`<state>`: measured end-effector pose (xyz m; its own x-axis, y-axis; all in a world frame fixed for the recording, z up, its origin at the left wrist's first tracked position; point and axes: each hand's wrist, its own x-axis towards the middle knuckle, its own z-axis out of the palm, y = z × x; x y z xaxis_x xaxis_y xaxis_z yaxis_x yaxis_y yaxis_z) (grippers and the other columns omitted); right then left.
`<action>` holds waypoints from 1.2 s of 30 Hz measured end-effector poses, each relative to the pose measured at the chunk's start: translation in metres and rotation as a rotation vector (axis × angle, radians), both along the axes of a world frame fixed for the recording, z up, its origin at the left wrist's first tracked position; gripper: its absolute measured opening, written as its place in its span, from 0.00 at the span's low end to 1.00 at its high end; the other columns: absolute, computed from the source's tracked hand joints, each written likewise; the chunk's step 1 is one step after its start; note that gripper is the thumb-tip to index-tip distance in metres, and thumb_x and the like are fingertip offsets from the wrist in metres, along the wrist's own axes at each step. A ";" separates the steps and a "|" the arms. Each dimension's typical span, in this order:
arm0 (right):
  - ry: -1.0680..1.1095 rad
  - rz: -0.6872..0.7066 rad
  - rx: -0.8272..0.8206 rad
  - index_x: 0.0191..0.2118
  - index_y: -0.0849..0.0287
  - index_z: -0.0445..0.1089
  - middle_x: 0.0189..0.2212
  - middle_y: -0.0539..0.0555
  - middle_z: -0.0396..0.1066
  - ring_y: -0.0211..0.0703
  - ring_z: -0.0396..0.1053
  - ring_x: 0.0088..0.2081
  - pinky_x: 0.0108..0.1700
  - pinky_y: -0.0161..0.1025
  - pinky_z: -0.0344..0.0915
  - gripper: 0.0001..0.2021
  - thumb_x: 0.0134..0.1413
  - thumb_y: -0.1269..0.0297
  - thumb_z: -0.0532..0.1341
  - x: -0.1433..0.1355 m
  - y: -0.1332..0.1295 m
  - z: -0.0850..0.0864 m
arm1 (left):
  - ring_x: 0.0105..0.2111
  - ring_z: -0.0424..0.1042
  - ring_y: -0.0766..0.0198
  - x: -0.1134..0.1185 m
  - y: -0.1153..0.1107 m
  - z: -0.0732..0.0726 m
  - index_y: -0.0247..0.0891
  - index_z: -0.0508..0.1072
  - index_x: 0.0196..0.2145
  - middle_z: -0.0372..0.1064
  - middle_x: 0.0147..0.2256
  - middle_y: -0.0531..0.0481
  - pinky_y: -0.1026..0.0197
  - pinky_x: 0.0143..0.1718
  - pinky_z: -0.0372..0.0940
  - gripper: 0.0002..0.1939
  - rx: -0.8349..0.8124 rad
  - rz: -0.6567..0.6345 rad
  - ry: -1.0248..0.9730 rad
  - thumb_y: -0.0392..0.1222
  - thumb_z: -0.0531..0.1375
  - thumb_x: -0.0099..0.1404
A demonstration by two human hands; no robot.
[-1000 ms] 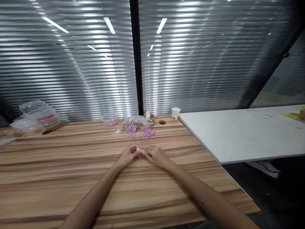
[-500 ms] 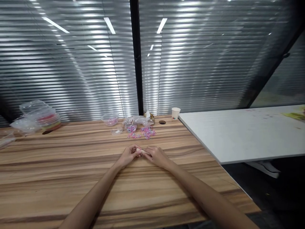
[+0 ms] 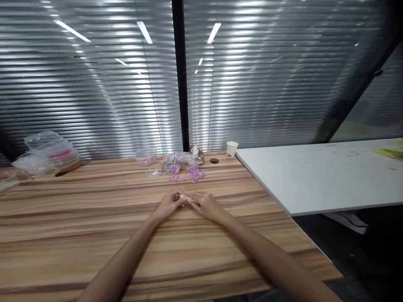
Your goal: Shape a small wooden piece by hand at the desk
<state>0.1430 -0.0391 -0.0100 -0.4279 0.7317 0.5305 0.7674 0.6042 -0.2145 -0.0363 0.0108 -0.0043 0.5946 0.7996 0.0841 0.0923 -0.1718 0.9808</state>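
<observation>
Both hands are met at mid-table, fingertips together over a small pale item.

Left hand: fingers curled, tips pinched on the item's left end; heel rested on the wooden table.

Right hand: fingers curled, tips pinched on the item's right end; wrist laid on the table.

Pale item: held between the two sets of fingertips, just above the wood; its long axis is judged to run left to right, from one hand to the other. Too small for its kind to be told. Neither hand is nearer; it is shared equally.

Coloured loops: a loose pink, purple and blue scatter, lain straight ahead of the hands, well apart from them, slightly nearer the right hand.

Clear tub: ahead and to the left of the hands, pink pieces inside. A clear lid is lain just nearer than it.

Crumpled clear bag: behind the loops.

Paper cup: upright, ahead and right, at the far table edge.

Plastic bags: far left, coloured contents seen through them.

White table: set against the right side, well apart from the right hand.
</observation>
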 end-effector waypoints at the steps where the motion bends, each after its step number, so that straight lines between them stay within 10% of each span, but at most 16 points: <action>1: 0.000 -0.001 0.001 0.36 0.60 0.67 0.31 0.53 0.69 0.38 0.65 0.32 0.33 0.33 0.56 0.11 0.60 0.63 0.49 0.000 0.000 0.000 | 0.26 0.64 0.69 0.000 0.000 -0.001 0.32 0.66 0.31 0.65 0.25 0.50 0.65 0.30 0.60 0.15 -0.001 0.000 0.000 0.47 0.60 0.54; 36: -0.003 0.007 0.004 0.36 0.60 0.68 0.31 0.53 0.69 0.38 0.65 0.32 0.34 0.33 0.58 0.11 0.59 0.63 0.50 0.000 0.000 0.001 | 0.27 0.64 0.68 0.001 -0.002 0.003 0.32 0.66 0.32 0.64 0.26 0.50 0.65 0.31 0.60 0.15 0.008 0.013 0.011 0.49 0.59 0.54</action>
